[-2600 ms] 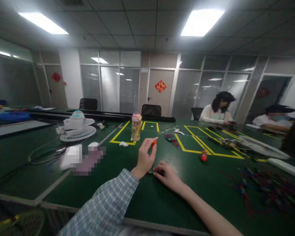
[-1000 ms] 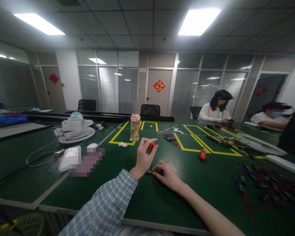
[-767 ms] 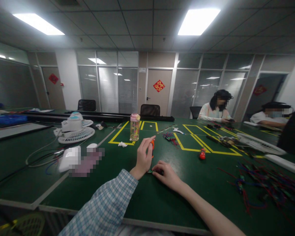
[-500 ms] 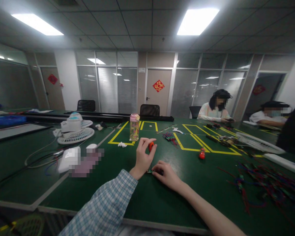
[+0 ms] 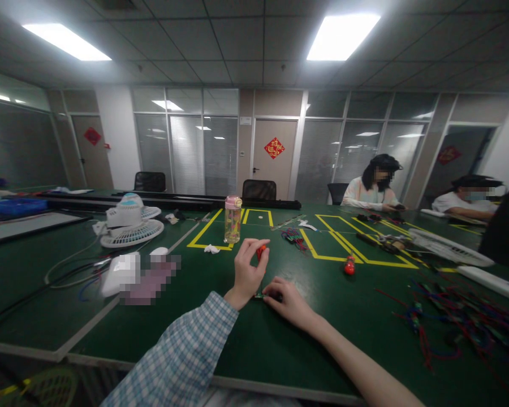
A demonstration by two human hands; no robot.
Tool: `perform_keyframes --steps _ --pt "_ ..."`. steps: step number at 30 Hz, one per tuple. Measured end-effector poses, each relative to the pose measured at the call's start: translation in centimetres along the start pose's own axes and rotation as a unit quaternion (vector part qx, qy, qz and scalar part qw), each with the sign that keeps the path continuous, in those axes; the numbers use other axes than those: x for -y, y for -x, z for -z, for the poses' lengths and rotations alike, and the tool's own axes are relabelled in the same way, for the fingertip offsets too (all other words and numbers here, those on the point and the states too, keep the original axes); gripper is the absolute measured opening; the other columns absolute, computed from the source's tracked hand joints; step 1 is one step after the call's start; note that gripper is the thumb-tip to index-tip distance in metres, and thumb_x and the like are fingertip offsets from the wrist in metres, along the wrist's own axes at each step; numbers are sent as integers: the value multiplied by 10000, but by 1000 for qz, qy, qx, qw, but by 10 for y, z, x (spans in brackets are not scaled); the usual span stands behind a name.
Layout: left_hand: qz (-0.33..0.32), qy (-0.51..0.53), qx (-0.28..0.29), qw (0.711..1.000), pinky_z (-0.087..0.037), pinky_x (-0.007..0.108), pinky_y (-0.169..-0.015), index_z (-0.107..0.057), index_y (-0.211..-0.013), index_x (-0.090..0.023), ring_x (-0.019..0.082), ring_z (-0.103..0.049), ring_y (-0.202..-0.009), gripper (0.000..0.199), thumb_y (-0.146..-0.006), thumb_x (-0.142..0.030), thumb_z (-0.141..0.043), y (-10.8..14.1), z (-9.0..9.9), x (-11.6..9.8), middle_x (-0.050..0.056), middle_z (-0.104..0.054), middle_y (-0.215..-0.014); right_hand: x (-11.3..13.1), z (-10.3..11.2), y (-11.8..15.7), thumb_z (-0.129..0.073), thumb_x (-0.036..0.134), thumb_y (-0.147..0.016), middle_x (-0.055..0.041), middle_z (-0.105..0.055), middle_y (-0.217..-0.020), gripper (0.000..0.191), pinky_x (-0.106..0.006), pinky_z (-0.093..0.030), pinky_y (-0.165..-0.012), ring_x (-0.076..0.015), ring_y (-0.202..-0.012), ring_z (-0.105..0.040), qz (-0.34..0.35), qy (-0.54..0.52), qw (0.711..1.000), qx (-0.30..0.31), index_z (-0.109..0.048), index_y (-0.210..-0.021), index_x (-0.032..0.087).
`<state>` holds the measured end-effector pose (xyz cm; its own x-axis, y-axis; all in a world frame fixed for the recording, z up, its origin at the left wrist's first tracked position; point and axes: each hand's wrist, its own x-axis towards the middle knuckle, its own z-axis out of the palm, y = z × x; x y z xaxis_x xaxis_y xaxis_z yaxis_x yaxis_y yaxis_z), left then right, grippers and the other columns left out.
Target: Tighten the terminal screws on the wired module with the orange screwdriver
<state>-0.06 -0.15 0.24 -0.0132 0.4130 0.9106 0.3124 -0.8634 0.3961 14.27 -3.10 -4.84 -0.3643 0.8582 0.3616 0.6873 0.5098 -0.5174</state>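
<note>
My left hand [image 5: 247, 272], in a blue checked sleeve, is closed around a small red-orange tool [image 5: 261, 252] held upright, with a thin dark shaft pointing down. Just below and right of it, my right hand [image 5: 286, 301] rests on the green table, its fingertips pinched on a small green circuit board [image 5: 259, 295] under the shaft. Most of the board is hidden by the right fingers. Beyond the left hand stands a clear bottle with a pink lid [image 5: 232, 221].
White fans [image 5: 131, 230], a white box [image 5: 119, 275] and cables lie left. A red object [image 5: 349, 265] sits right of my hands, with tangled red and blue wires [image 5: 458, 319] farther right. A seated person [image 5: 371, 189] works across the table, another person [image 5: 466, 202] beyond.
</note>
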Motion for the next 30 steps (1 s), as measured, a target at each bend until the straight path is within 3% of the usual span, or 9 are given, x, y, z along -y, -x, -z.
perform_keyframes --steps 4,11,15,22,27,30 --pt "16 -4 -1 1000 -453 277 -783 -634 -966 -192 148 -553 -847 143 -876 -247 -536 -1 0 2 30 -538 -877 -1 0 0 -589 153 -783 -34 -587 -816 123 -239 -440 -660 -137 -710 -564 -4 1 1000 3 -696 -840 171" --pt "23 27 20 999 -446 296 -845 -606 -1097 -196 159 -559 -952 300 -950 -206 -346 2 2 1 61 -592 -1013 -3 -1 0 -581 152 -791 -31 -580 -807 133 -236 -437 -668 -136 -718 -564 7 1 1000 -1 -698 -853 168" --pt "6 19 4 1000 -452 313 -835 -602 -1092 -189 166 -566 -916 262 -933 -216 -396 3 0 2 63 -616 -975 -3 0 0 -582 151 -791 -32 -583 -822 138 -234 -437 -661 -133 -710 -563 4 -2 1000 3 -699 -862 170" --pt "19 -19 15 1000 -451 277 -784 -634 -1017 -212 140 -535 -817 178 -872 -266 -545 0 -1 2 20 -501 -858 -2 1 0 -579 138 -789 -35 -587 -821 141 -236 -437 -663 -134 -709 -562 3 1 1000 2 -699 -854 169" --pt "38 19 41 998 -455 291 -848 -591 -1146 -207 159 -554 -965 304 -949 -217 -359 1 0 3 63 -568 -1029 0 1 1 -577 152 -795 -38 -588 -829 140 -240 -441 -666 -140 -725 -569 4 -1 1000 3 -701 -857 171" --pt "39 37 49 997 -433 322 -934 -554 -1214 -203 168 -549 -1065 338 -952 -184 -340 0 0 5 73 -598 -1144 1 2 1 -577 147 -793 -42 -592 -839 142 -241 -447 -677 -140 -730 -573 0 -7 1000 4 -702 -857 168"
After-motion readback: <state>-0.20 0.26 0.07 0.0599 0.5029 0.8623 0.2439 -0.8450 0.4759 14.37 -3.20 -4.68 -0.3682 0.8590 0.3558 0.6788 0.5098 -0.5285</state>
